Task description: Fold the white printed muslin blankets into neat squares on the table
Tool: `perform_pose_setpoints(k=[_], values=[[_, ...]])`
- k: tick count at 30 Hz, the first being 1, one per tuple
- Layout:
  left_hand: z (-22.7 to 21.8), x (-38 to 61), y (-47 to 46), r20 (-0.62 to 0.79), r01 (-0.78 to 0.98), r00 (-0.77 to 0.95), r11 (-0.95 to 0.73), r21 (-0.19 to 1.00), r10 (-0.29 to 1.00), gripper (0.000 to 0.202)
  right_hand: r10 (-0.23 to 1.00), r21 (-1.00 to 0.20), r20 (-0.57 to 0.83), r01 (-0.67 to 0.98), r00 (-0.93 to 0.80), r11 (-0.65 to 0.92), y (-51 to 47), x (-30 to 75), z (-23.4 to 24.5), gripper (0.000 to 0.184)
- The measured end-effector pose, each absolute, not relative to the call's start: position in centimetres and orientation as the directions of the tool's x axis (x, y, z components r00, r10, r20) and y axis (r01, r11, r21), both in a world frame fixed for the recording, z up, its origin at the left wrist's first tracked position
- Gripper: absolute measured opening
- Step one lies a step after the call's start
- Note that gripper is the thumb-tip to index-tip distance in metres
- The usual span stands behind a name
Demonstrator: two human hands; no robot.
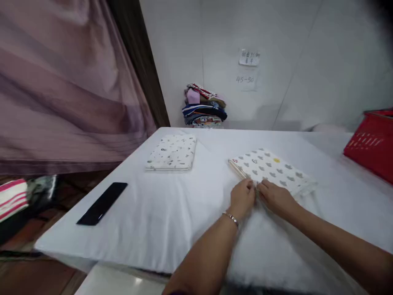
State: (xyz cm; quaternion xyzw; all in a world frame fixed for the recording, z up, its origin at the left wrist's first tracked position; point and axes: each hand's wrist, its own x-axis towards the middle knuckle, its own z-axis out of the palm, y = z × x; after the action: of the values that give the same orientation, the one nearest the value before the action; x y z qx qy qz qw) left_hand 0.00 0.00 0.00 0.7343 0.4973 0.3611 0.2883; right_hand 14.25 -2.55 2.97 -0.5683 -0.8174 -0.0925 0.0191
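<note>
A folded white cloth with grey printed shapes (pixel 270 167) lies turned at an angle on the table, inside what looks like a clear plastic bag. My left hand (pixel 243 197), with a bracelet at the wrist, pinches the near corner of this bundle. Close beside it, my right hand (pixel 275 197) is closed on the same near edge, its fingertips almost meeting the left ones. What exactly lies between the fingertips is hidden. A second folded white cloth with small dark prints (pixel 172 152) rests farther left, apart from both hands.
A white-covered table (pixel 147 221) spreads below. A black flat object, phone-like (pixel 102 204), lies near its left edge. Folded clothes (pixel 205 107) are stacked by the back wall. At right stands a red basket (pixel 373 143); a pinkish curtain (pixel 67 90) hangs at left.
</note>
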Motion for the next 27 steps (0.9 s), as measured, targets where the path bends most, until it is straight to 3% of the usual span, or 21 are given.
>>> perform_pose_setpoints(k=[5,12,17,27], values=[[0.4,-0.2,-0.5,0.276,0.485,0.389,-0.450,0.749,0.879,0.031,0.859,0.101,0.251,0.895,-0.446,0.435,-3.7,14.9,2.5,0.025],[-0.1,-0.3,-0.3,0.236,0.503,0.349,-0.394,0.770,0.907,0.030,0.732,0.107,0.440,0.840,-0.520,0.532,-6.2,17.0,0.2,0.044],[0.0,-0.5,-0.2,0.160,0.486,0.344,-0.321,0.813,0.925,0.030,0.701,0.137,0.439,0.812,-0.563,0.567,-7.4,18.1,-1.7,0.061],[0.2,-0.6,0.1,0.166,0.500,0.318,-0.314,0.807,0.933,0.030,0.729,0.155,0.387,0.820,-0.564,0.551,-8.2,18.4,-1.4,0.060]])
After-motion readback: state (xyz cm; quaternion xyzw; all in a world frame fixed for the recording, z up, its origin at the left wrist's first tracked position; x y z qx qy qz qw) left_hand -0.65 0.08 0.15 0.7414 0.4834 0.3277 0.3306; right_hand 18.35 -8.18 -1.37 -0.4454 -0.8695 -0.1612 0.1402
